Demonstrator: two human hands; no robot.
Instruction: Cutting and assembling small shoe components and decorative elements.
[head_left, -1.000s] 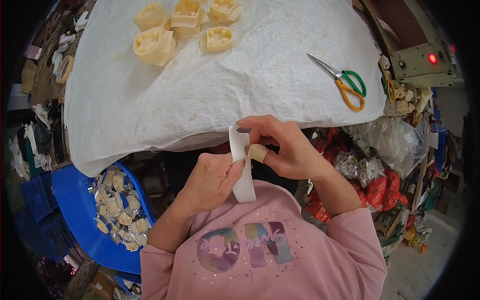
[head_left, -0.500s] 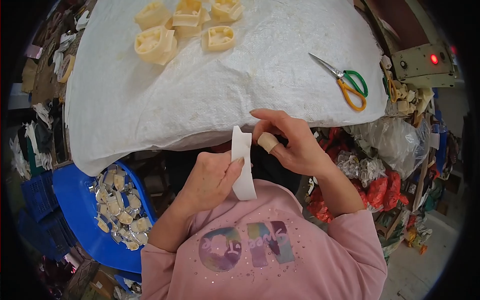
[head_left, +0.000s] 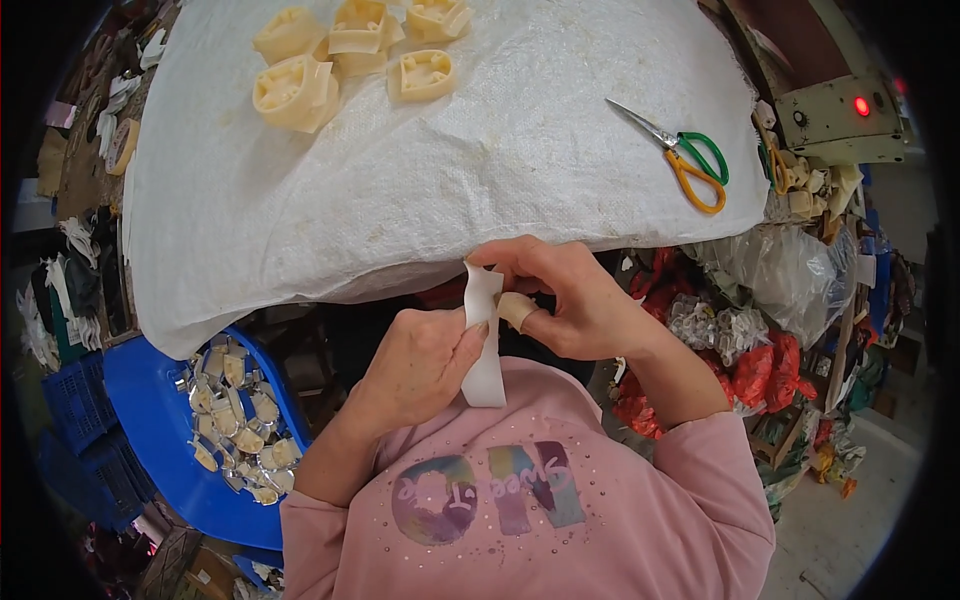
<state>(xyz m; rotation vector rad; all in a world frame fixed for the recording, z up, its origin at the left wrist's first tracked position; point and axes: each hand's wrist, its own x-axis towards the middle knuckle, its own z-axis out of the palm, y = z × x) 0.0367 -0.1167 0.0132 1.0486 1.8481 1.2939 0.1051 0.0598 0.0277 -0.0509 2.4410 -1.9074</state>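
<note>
Just beyond the table's near edge, my left hand (head_left: 420,360) is closed on a white curved strip (head_left: 486,375), its thumb pressed on the face of the strip. The strip stands nearly upright, its lower end over my pink shirt; what it is made of I cannot tell. My right hand (head_left: 570,300) grips the strip's upper part, index fingertip on the top end and thumb at the right edge. A beige cover (head_left: 515,310) wraps that thumb. Scissors (head_left: 675,150) with one green and one orange handle lie on the table to the right, blades partly crossed and pointing away.
A white woven sheet (head_left: 400,210) covers the table. Several cream moulded pieces (head_left: 295,92) sit at its far left. A blue tub (head_left: 150,420) of small metal-and-cream parts (head_left: 240,400) stands lower left. On the right are red bags (head_left: 760,375), clear plastic (head_left: 790,270) and a control box (head_left: 840,115).
My right hand has come left onto the strip's top, where before it hovered apart beside it. My left hand keeps its hold. The whole view has shifted slightly.
</note>
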